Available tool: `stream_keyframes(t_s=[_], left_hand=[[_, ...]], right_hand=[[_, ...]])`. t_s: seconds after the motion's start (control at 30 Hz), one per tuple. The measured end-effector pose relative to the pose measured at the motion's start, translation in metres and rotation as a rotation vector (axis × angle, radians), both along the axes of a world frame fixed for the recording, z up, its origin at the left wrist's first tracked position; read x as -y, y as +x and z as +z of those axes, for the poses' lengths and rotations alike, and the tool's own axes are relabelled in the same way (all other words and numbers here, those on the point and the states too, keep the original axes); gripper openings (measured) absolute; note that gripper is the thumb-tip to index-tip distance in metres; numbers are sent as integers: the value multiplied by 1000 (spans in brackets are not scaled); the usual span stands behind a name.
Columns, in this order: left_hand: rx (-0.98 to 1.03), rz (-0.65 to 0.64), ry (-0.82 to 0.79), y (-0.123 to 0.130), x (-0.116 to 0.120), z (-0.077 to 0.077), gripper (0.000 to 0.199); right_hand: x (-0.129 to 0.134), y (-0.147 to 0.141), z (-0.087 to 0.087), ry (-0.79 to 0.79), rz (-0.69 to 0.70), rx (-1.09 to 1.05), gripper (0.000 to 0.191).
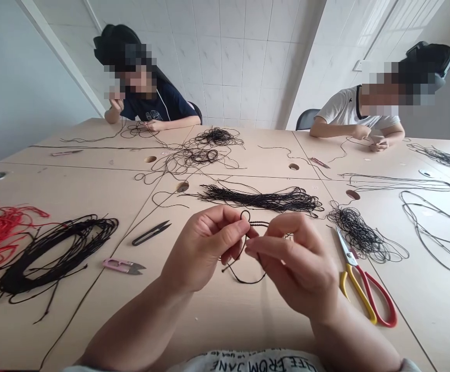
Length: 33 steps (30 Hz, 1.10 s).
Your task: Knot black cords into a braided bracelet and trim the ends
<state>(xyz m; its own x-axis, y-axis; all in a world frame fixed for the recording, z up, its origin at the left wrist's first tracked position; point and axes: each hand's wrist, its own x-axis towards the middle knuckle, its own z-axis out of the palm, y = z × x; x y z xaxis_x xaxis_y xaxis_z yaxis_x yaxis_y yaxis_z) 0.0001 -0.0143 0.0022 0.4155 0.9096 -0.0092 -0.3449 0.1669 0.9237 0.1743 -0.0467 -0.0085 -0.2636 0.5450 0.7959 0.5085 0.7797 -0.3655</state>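
Note:
A thin black cord point(244, 281) runs between my two hands above the table, with a small loop standing up at my left thumb. My left hand point(213, 240) pinches the cord between thumb and fingers. Close beside it, my right hand point(297, 256) has its thumb and fingertips closed on the cord too. Two strands stretch between the hands, and a slack curve with a loose end hangs below. My fingers hide part of the cord. Just beyond my hands lies a bundle of black braided cords point(264, 199).
Scissors point(364, 294) with red and yellow handles lie right of my hands. Black snips point(151, 233) and pink snips point(124, 266) lie left. Farther left are a black cord coil point(60, 253) and red cords point(0, 232). Across the table point(217, 320), two people handle cords.

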Motion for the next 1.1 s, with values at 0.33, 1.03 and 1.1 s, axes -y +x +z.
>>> stream_keyframes(t_s=[0.33, 1.03, 1.1], left_hand=[[83, -106, 54, -8, 8, -1, 8], [16, 73, 274, -12, 8, -1, 8], [22, 53, 256, -12, 8, -1, 8]], right_hand=[[-5, 6, -2, -466, 288, -384, 17], [-21, 1, -6, -1318, 1079, -864, 18], [-18, -1, -9, -1174, 997, -864, 14]])
